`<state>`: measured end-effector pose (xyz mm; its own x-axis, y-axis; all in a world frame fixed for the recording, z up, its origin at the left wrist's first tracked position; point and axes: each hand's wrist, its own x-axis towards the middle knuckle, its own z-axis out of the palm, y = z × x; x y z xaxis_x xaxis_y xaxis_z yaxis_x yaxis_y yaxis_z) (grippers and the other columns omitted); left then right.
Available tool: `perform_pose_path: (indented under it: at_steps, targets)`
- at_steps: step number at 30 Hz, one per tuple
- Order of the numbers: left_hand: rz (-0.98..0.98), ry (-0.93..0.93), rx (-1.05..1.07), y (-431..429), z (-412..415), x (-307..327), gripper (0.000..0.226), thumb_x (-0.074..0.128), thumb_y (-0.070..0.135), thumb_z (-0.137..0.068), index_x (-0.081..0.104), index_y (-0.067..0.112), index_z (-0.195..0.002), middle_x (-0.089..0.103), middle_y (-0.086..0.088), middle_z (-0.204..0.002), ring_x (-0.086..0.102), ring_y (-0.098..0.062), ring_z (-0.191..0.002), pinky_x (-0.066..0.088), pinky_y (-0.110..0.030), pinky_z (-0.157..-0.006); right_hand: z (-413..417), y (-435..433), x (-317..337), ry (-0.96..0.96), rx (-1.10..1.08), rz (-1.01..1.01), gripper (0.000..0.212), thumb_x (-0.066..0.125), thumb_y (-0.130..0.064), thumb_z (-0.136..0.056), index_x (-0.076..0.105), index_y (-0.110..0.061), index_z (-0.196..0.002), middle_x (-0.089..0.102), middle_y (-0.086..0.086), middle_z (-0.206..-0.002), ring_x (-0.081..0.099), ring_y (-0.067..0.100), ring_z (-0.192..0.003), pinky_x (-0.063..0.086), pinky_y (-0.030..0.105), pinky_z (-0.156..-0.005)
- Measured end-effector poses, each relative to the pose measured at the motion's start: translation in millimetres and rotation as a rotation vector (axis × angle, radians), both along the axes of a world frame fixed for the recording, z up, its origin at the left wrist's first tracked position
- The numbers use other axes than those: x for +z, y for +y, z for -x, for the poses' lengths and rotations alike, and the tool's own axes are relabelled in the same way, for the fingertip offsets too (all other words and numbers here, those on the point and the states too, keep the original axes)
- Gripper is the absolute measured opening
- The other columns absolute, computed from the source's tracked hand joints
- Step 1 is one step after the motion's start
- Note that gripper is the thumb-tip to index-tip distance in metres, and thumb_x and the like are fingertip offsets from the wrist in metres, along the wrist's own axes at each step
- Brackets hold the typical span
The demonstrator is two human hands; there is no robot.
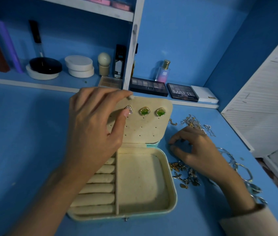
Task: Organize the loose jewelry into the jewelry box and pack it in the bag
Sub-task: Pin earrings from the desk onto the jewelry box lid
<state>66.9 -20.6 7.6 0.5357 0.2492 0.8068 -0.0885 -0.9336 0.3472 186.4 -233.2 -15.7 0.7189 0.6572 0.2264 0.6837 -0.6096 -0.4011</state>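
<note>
- Blue worktop [24,133]: carries the jewelry box [172,193] at centre, with loose jewelry [186,174] heaped just to its right.
- Jewelry box: open and cream-lined. The base has ring rolls [99,188]; the lid [152,132] holds two green earrings [144,111].
- Left hand [94,126]: pinches a silver earring [129,109] against the lid.
- Right hand [198,150]: fingers curled on the worktop among the jewelry; cannot tell if it grips anything.
- Palette [182,92] on the shelf: reads "MATTE".
</note>
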Motion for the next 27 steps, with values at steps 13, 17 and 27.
perform_pose_path:
  at_steps: [13, 17, 27]
  targets:
    - [0.005, -0.001, -0.004, -1.0, 0.0, 0.3, 0.028, 0.059, 0.022, -0.087, 0.066, 0.010, -0.111, 0.066, -0.005, -0.104, 0.047, -0.020, -0.100, 0.029, -0.029, -0.088, 4.4, 4.5, -3.2, -0.071, -0.023, -0.017, 0.010, 0.071, -0.018, -0.077, 0.068, -0.027, -0.079, 0.058, -0.012, -0.085, 0.051, 0.016, -0.085, 0.047, 0.040, -0.071]
    - [0.011, -0.001, -0.003, -0.3, 0.6, 1.1, 0.029, 0.058, 0.022, -0.087, 0.066, 0.010, -0.112, 0.066, -0.005, -0.104, 0.047, -0.020, -0.100, 0.031, -0.031, -0.087, 5.2, 7.1, -4.2, -0.099, -0.009, -0.027, 0.003, 0.066, -0.023, -0.075, 0.068, -0.023, -0.077, 0.058, -0.011, -0.086, 0.053, 0.018, -0.085, 0.048, 0.040, -0.072]
    - [0.007, -0.001, -0.005, -0.7, 0.0, 0.9, 0.029, 0.058, 0.022, -0.087, 0.066, 0.009, -0.111, 0.066, -0.006, -0.102, 0.046, -0.019, -0.099, 0.029, -0.029, -0.087, 1.9, 8.2, -8.9, -0.037, -0.018, -0.117, 0.009, 0.073, -0.015, -0.079, 0.074, -0.023, -0.082, 0.059, -0.007, -0.090, 0.054, 0.016, -0.091, 0.045, 0.033, -0.078]
